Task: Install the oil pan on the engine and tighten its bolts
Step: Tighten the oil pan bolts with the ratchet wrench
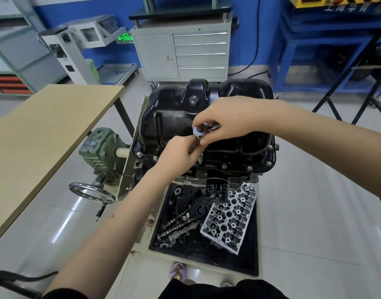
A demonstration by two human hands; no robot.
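The black oil pan (172, 117) sits on the upturned engine, with several bolts (224, 166) showing along its near flange. Above the pan's near side my right hand (226, 121) pinches the chrome ratchet head (203, 130). My left hand (181, 155) grips the extension and socket below the ratchet; the socket's tip (199, 158) stands just over the near flange. My fingers hide the bolt under it.
A black oil filter (216, 189) hangs below the flange. A black tray (250, 251) in front holds a cylinder head (228, 216) and camshafts (176, 225). A wooden table (45, 134), a green gearbox (99, 152) and a handwheel (91, 192) are left.
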